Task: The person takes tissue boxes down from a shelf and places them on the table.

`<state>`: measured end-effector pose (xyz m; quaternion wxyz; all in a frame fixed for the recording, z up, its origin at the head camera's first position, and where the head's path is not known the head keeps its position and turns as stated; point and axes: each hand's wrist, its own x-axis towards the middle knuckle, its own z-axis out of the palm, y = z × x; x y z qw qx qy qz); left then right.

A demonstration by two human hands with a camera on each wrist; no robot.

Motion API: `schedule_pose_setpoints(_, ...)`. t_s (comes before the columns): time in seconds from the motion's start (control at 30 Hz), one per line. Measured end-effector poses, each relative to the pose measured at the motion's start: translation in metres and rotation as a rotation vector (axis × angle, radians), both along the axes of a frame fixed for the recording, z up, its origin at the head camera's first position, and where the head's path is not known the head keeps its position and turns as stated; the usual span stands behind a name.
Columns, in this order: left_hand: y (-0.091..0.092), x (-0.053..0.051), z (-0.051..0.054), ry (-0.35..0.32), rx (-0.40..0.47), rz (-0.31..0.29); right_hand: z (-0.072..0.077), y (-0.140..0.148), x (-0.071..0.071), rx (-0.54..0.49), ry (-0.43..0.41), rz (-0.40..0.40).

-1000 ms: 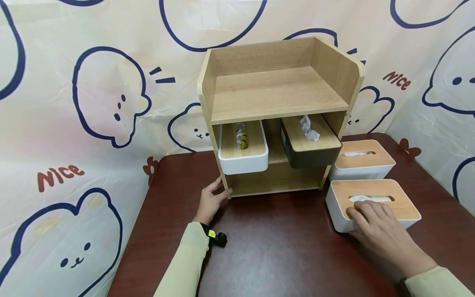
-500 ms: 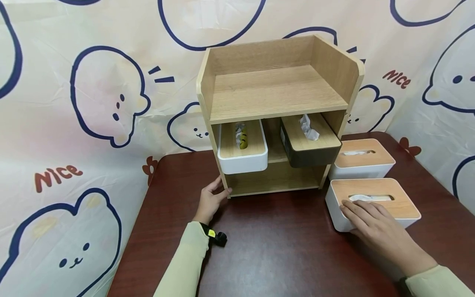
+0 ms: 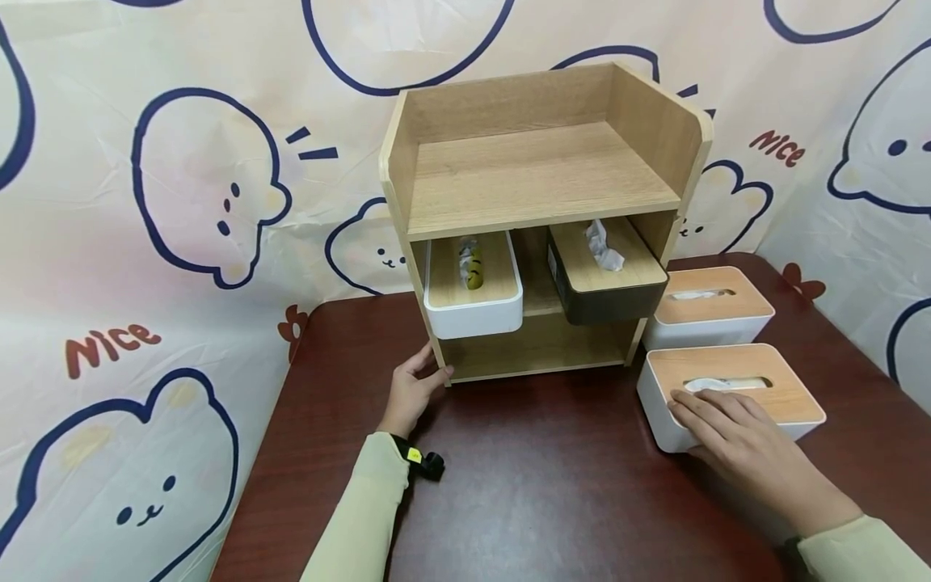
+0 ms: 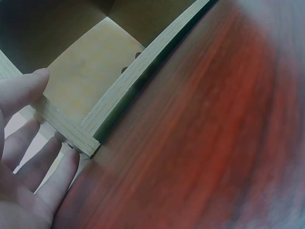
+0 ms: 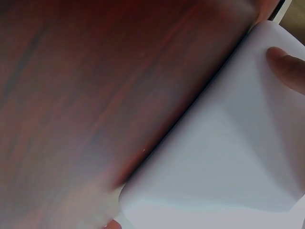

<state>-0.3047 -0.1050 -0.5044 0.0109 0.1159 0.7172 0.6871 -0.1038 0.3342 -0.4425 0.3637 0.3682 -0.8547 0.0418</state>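
The right hand (image 3: 756, 457) is now lying flatter on the front tissue box (image 3: 735, 365), fingers stretching over the lid (image 3: 789, 400) where a second ago they were bending more, and the thumb (image 5: 285, 66) is resting against the white side wall. The box itself isn't really going anywhere: it's sitting on the table (image 3: 553, 477) in front of the back tissue box (image 3: 742, 303), near the right side of the wooden shelf (image 3: 538, 182), so I'm reading this as the hand just settling its contact. Left hand (image 3: 410, 396) isn't doing anything new, it's pinching the shelf's lower left panel between thumb and fingers. Direction-wise, the box is facing lid-up, and its long axis is running left to right, slot included, roughly along the shelf's front edge.
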Motion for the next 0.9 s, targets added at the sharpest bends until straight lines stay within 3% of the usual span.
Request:
schedule_pose_setpoints(0.17, -0.001, 0.001, 0.006, -0.03, -0.011, -0.009, -0.001, 0.0, -0.001, 0.01, -0.01, -0.021)
schedule_pose_setpoints(0.4, 0.002, 0.016, 0.031, -0.017, -0.037, -0.023, -0.002, 0.001, -0.002, 0.012, 0.001, -0.025)
schedule_pose_setpoints(0.9, 0.003, 0.016, 0.03, -0.008, -0.023, -0.03, -0.004, 0.002, -0.003, 0.011, 0.004, -0.022)
